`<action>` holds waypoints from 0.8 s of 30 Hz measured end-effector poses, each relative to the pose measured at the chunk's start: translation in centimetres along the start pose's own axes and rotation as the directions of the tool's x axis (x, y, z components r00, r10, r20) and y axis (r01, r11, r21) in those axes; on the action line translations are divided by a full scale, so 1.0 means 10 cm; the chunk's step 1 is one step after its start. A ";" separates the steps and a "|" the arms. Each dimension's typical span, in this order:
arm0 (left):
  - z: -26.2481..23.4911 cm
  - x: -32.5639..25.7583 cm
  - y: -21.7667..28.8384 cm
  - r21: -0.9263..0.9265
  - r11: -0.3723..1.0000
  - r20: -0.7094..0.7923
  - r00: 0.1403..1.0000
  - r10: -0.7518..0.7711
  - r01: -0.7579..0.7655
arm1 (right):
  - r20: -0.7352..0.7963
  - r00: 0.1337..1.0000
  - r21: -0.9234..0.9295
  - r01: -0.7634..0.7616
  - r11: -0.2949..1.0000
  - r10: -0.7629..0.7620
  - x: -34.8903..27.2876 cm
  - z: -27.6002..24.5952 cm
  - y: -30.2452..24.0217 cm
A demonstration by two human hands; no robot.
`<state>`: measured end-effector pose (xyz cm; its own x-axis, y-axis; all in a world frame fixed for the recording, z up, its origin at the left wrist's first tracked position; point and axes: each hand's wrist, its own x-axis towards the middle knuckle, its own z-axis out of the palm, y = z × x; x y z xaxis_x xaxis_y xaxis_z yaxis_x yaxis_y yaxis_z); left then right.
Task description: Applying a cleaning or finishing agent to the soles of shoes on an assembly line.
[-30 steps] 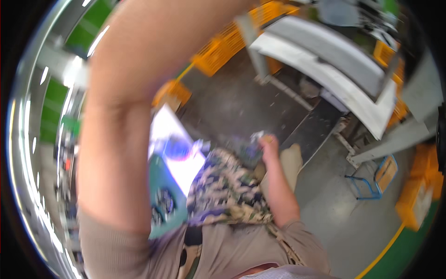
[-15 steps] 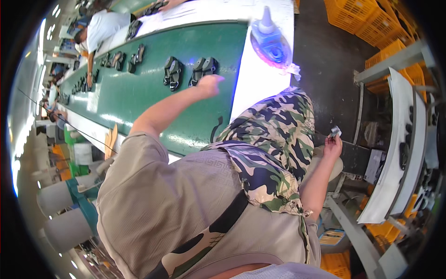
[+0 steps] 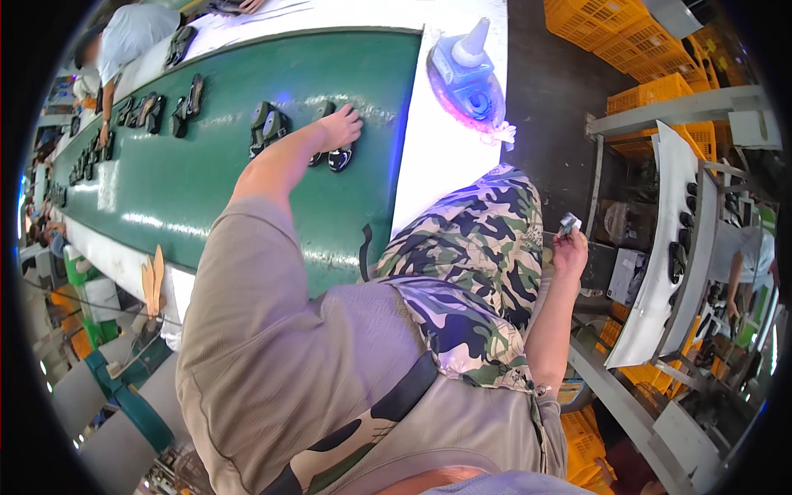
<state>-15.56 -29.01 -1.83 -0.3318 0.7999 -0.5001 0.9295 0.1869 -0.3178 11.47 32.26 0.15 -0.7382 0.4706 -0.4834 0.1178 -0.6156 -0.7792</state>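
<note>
My left hand [image 3: 341,126] reaches across the green belt [image 3: 206,198] and bends over a dark sandal [image 3: 340,159] with a shiny front, its fingers curled down on it and hiding much of it. Part of the sandal beside it shows left of my wrist. Further left on the belt stands another pair of sandals [image 3: 269,128]. At my right side, above the floor, my right hand [image 3: 569,254] pinches a small crumpled silvery-white piece [image 3: 569,223], too small to name. A camouflage apron [image 3: 470,264] covers my lap.
On the white table edge, a blue bottle with a pale cone nozzle [image 3: 472,49] stands in a tray [image 3: 501,89]. More sandals [image 3: 144,111] line the belt near a co-worker [image 3: 136,41]. Right are yellow crates [image 3: 594,25] and a metal-framed rack [image 3: 643,247] with dark shoes.
My left hand has come down onto the sandal, its fingers curling over it. The view has shifted, and the right hand still holds the small silvery piece.
</note>
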 end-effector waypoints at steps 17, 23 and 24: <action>-0.43 -0.40 -0.11 -0.414 -0.810 0.335 0.758 -0.559 -0.415 | -0.081 0.994 -0.219 0.058 0.974 -0.077 0.16 1.28 -0.01; -1.23 0.09 0.35 -0.264 -0.707 0.095 0.712 -0.696 -0.656 | 0.332 0.935 -0.301 0.229 0.926 -0.124 -0.05 2.36 0.03; -1.40 0.17 0.37 -0.299 -0.660 0.097 0.667 -0.739 -0.689 | 0.358 0.927 -0.263 0.215 0.941 -0.111 -0.10 2.51 0.01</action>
<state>-10.42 -18.93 7.43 -0.9238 0.3399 -0.1762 -0.3371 -0.5043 0.7950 -4.50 15.85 10.54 -0.9351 0.2788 -0.2187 0.1273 -0.3117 -0.9416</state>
